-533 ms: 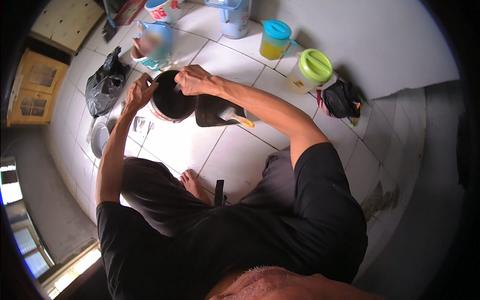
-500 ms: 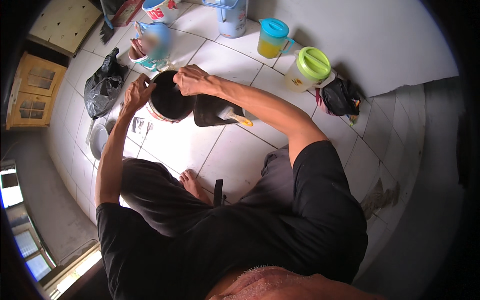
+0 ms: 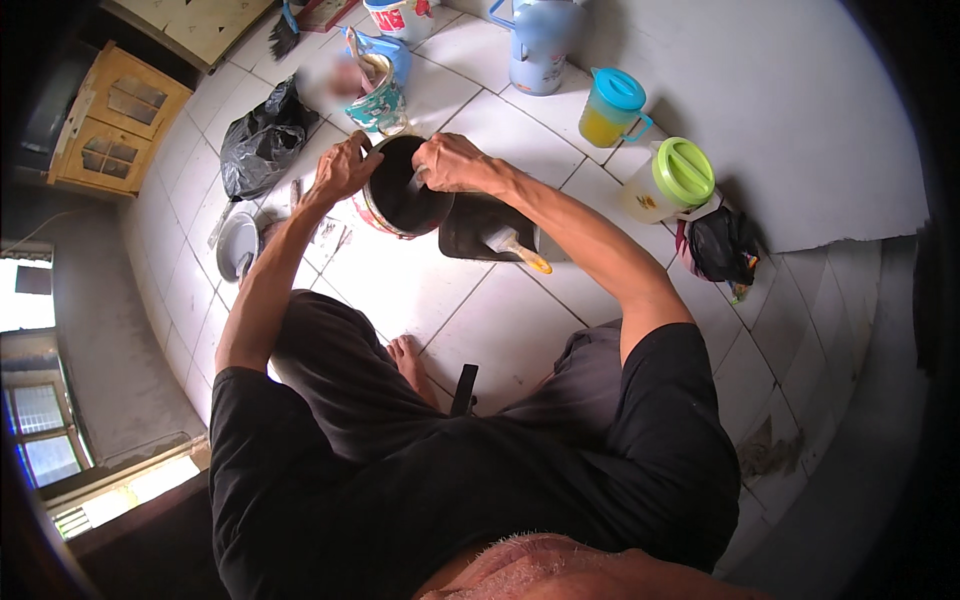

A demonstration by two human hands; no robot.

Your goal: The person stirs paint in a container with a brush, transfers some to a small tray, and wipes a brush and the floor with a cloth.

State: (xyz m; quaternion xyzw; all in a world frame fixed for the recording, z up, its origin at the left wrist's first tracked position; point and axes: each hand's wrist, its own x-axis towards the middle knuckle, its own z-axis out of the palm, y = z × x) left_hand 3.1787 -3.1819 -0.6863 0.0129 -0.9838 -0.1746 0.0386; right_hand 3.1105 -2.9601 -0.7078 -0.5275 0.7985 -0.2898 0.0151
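- A round bucket with a dark inside and a red-and-white outer wall (image 3: 375,217) is on the white tiled floor (image 3: 470,315), in front of the seated person, its mouth tipped toward the right.
- The person's left hand (image 3: 345,168) has its grip closed on the bucket's near-left rim, fingers bent over the edge.
- The person's right hand (image 3: 455,163) is at the bucket's opposite side, its grip curled tight around a small pale object (image 3: 417,178) that reaches into the opening (too little of it shows to tell its kind).
- Just right of the bucket lies a shallow black plastic tray (image 3: 462,241), with a flat paintbrush with a yellow-tipped handle (image 3: 518,248) lying across it.
- Just beyond the bucket stands a teal-and-white patterned pail (image 3: 378,110) with a stick-like handle leaning out.
- To the left are a crumpled black plastic bag (image 3: 262,150) and, nearer the person, a round grey dish (image 3: 238,243).
- Along the wall at the right stand a tall light-blue plastic container (image 3: 541,65), a clear jug with a turquoise lid and yellow contents (image 3: 606,112), a clear jug with a lime-green lid (image 3: 668,184) and a bundled black bag (image 3: 724,246).
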